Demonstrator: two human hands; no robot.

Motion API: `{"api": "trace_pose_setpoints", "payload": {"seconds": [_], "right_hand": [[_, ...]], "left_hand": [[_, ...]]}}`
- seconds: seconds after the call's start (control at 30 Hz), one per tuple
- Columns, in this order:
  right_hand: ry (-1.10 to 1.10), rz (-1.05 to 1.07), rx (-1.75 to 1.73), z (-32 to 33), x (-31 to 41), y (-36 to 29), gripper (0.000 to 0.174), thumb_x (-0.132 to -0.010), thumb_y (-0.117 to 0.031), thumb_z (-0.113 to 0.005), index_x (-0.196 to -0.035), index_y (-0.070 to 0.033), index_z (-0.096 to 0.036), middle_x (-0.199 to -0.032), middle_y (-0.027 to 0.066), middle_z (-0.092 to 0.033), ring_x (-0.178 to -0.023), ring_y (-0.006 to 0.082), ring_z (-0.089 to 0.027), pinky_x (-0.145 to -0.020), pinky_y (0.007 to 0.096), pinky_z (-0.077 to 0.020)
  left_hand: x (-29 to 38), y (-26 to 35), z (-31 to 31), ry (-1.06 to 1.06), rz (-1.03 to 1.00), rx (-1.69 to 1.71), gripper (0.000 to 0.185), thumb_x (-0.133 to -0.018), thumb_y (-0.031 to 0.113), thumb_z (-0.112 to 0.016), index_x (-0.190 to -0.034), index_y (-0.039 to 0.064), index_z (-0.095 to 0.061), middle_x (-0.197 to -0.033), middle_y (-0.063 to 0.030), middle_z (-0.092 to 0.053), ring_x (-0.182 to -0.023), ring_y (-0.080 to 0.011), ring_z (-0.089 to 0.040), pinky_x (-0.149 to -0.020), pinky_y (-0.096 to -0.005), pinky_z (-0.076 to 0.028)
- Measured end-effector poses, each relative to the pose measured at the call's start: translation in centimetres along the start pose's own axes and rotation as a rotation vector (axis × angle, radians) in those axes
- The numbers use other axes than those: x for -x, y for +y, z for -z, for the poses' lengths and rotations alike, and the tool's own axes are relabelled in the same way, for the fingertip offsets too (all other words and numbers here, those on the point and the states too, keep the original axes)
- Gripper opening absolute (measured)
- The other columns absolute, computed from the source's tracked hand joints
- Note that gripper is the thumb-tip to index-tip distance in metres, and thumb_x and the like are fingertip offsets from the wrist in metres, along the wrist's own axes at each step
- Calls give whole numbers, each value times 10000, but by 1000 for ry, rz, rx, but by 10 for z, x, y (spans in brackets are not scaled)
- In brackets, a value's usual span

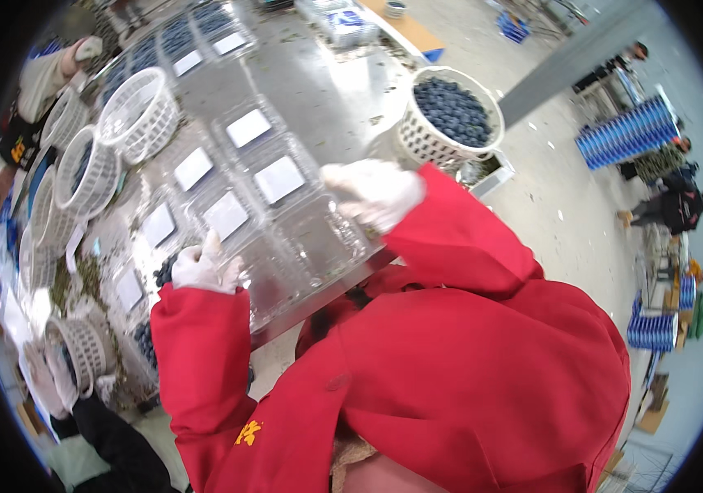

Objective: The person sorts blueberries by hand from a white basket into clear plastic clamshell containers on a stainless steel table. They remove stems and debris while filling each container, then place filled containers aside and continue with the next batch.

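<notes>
Several clear plastic punnets stand in rows at the front edge of a metal table [351,111]. Some hold a flat white pad, such as the near punnet [226,215] and the one to its right [279,180]. A front punnet [321,237] shows no pad. My left hand [207,265], in a white glove, touches the padded punnets' near left side, with blueberries [165,270] just beside it. My right hand [379,191], also gloved and blurred, is at the right-hand rim of the row. Whether either hand's fingers grip the plastic is hidden or blurred.
A white basket of blueberries [452,114] stands at the table's right edge. More white baskets [139,114] line the left, near filled punnets [178,37]. Co-workers' gloved hands [49,376] are at the lower left. A grey pillar [573,55] rises beyond the table.
</notes>
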State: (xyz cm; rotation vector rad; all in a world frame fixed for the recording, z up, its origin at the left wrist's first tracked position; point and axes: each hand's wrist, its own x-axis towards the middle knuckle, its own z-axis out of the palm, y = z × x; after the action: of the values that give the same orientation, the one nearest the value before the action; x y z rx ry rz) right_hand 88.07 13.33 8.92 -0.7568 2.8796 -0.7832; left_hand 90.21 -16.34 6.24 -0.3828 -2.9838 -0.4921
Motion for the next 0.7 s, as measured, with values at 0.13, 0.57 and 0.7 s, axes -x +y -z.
{"api": "trace_pose_setpoints", "payload": {"seconds": [0.13,0.57,0.7], "right_hand": [[646,-627,-1211,83,58,62,215,-787,-63,-483,-981,-10,-558,-862,131,-587,-708,194,-558,-650,286,-453],[-376,-341,375,124,44,209,193,-683,-202,-556,-858,-154,-623,-932,115,-512,-823,296,-533,-673,378,-450],[-247,-197,259,133,44,212,122,-684,-198,-534,-720,-102,-599,-800,77,-554,-744,268,-544,-617,364,-442]], "left_hand": [[-12,26,12,-258,82,-109,541,-701,410,-612,-1125,92,-503,-894,-164,-542,-761,-299,-551,-686,-379,-448],[-85,228,-58,-56,-277,820,237,-689,81,-660,-919,63,-602,-769,-62,-590,-588,-120,-566,-535,-220,-462],[-98,273,-65,-69,-30,1058,172,-752,9,-581,-921,31,-598,-762,-24,-580,-636,-67,-543,-567,-187,-442]]}}
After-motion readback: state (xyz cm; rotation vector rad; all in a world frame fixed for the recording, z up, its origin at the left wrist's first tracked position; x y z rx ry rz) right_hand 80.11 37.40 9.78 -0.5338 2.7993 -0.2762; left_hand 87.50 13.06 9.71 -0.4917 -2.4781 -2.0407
